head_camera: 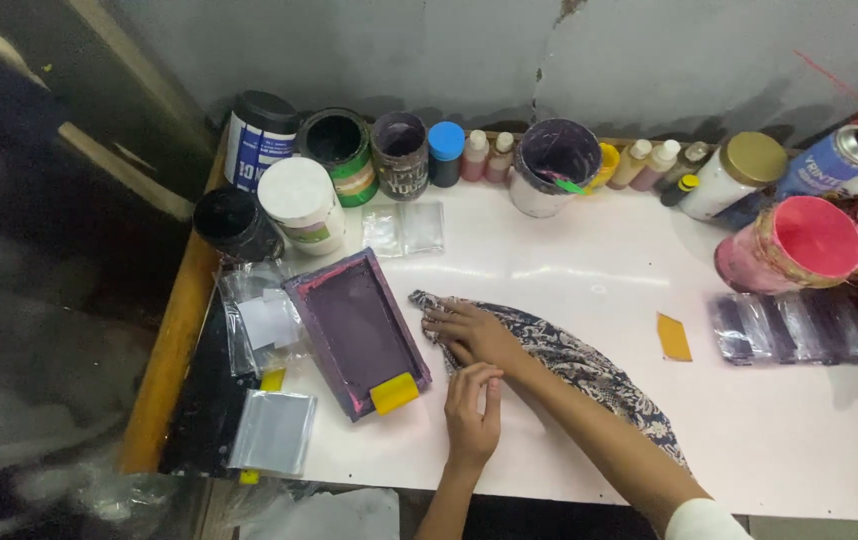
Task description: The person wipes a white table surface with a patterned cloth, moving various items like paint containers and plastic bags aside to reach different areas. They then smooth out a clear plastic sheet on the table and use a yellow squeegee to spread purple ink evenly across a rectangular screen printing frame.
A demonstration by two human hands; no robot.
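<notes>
A dark blue patterned cloth (589, 365) lies across the white table (799, 430), running from the middle toward the near right. My right hand (469, 335) rests on the cloth's left end, fingers curled into the fabric. My left hand (472, 410) lies flat just below it, fingers straight and together, tips touching the cloth's edge by my right wrist. Just left of both hands sits a purple-stained rectangular frame (354, 330) with a small yellow squeegee (394, 393) at its near corner.
Paint tubs, jars and small bottles line the back wall, among them a purple-stained tub (554, 165) and a pink pot (799, 245). A yellow card (673, 337) and stained plastic sheets (809, 325) lie right. Clear bags (404, 228) and a plastic packet (274, 430) lie left.
</notes>
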